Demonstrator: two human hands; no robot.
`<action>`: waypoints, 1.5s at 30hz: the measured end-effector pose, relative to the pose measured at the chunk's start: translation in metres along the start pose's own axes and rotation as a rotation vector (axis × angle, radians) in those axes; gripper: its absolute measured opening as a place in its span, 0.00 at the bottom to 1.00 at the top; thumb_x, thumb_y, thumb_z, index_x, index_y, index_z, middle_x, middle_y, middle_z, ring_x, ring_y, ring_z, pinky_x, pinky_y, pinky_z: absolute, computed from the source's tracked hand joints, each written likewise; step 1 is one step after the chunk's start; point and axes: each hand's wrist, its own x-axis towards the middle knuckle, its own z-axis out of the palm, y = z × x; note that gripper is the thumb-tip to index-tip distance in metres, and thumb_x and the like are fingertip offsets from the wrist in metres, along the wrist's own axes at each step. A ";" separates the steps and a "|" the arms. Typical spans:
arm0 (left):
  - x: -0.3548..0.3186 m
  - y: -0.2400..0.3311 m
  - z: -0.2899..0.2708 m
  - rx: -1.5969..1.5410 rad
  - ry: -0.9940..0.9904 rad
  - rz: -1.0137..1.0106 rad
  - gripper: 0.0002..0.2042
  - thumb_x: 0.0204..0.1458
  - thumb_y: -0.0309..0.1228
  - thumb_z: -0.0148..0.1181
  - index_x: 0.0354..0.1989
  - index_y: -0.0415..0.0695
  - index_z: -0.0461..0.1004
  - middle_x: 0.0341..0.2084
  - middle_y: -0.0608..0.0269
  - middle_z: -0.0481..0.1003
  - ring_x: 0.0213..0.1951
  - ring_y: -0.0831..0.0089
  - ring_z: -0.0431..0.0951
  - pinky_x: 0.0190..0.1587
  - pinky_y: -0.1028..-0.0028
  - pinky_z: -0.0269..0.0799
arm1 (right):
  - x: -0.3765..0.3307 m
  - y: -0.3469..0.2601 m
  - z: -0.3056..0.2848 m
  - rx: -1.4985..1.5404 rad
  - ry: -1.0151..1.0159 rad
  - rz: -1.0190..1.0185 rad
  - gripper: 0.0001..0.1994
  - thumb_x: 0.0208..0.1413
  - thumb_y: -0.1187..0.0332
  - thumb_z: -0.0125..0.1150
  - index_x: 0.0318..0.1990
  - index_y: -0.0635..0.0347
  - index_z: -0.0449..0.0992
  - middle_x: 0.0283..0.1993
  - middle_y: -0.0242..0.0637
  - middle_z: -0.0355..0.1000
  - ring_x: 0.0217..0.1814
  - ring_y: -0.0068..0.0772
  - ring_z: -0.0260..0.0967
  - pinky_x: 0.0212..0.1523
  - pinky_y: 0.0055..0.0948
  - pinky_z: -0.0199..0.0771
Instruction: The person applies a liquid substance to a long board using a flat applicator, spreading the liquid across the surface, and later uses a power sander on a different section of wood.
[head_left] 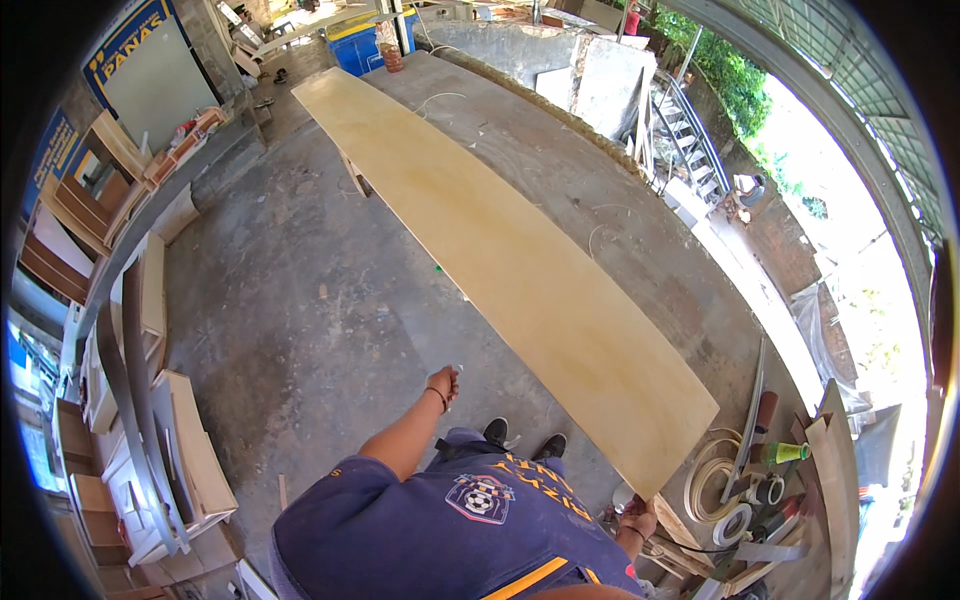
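A long yellowish-tan board (pixel 510 270) stretches from near my right side to the far left, raised above the concrete floor. My left hand (pixel 443 384) is off the board's left edge, its fingers curled closed. A small whitish bit shows at those fingers, too small to name. Down by the board's near corner is my right hand (pixel 637 521), with fingers bent closed close to the edge. Beside it sits a pale round thing (pixel 622 496), partly covered by the board and hand. What the right fingers hold is hidden.
Right of the board lie coiled edging strips (pixel 708 490), tape rolls (pixel 733 523), a green bottle (pixel 785 453) and wood offcuts. Wooden cabinet parts (pixel 190 450) line the left. A blue bin (pixel 355 45) stands far back; a person (pixel 745 192) is beyond at right.
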 end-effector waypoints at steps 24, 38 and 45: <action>0.040 0.064 0.067 -0.150 -0.213 0.044 0.17 0.54 0.49 0.41 0.31 0.52 0.72 0.14 0.75 0.62 0.18 0.78 0.63 0.20 0.75 0.58 | 0.046 -0.022 -0.066 -0.166 0.295 -0.239 0.33 0.53 0.47 0.51 0.58 0.64 0.58 0.51 0.41 0.65 0.43 0.31 0.67 0.42 0.29 0.67; 0.187 -0.076 -0.123 0.845 -0.282 0.098 0.17 0.54 0.47 0.38 0.28 0.47 0.66 0.14 0.68 0.64 0.16 0.69 0.63 0.18 0.71 0.60 | 0.014 -0.083 -0.019 -1.286 0.638 -0.361 0.25 0.42 0.42 0.56 0.28 0.59 0.79 0.30 0.47 0.74 0.37 0.46 0.72 0.39 0.40 0.69; 0.179 -0.073 -0.140 1.329 -0.276 0.466 0.17 0.54 0.45 0.41 0.28 0.44 0.68 0.16 0.66 0.65 0.18 0.71 0.67 0.19 0.69 0.62 | 0.034 -0.111 0.006 -1.430 0.585 -0.346 0.23 0.45 0.43 0.54 0.34 0.54 0.79 0.34 0.46 0.74 0.39 0.46 0.72 0.40 0.39 0.70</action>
